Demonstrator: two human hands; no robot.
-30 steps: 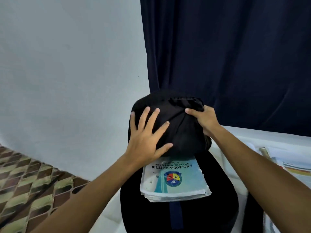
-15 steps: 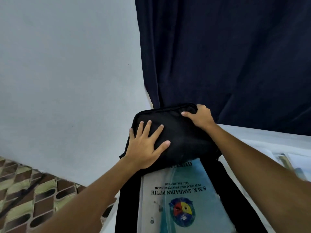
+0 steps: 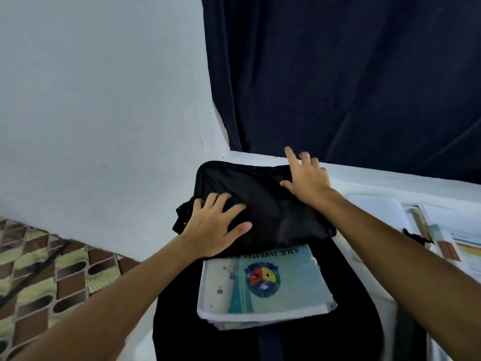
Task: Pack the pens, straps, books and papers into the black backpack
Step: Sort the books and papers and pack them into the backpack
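Note:
The black backpack (image 3: 270, 212) lies on a white table with its near part open beneath me. A stack of books and papers (image 3: 263, 285), topped by a light blue cover with a round crest, sticks out of the bag toward me. My left hand (image 3: 216, 227) presses flat on the bag's left side, fingers spread. At the bag's far right corner my right hand (image 3: 307, 181) rests with its fingers straight and lifted slightly, gripping nothing.
The white table (image 3: 377, 186) runs right, carrying more papers and a printed sheet (image 3: 455, 241). A dark blue curtain (image 3: 338, 74) hangs behind, a pale wall (image 3: 104, 100) stands to the left, and a patterned floor (image 3: 39, 269) lies below left.
My right hand let go of the bag's top fabric and now lies open at its far right corner. The bag has flattened down. More of the blue-covered stack shows than half a second ago.

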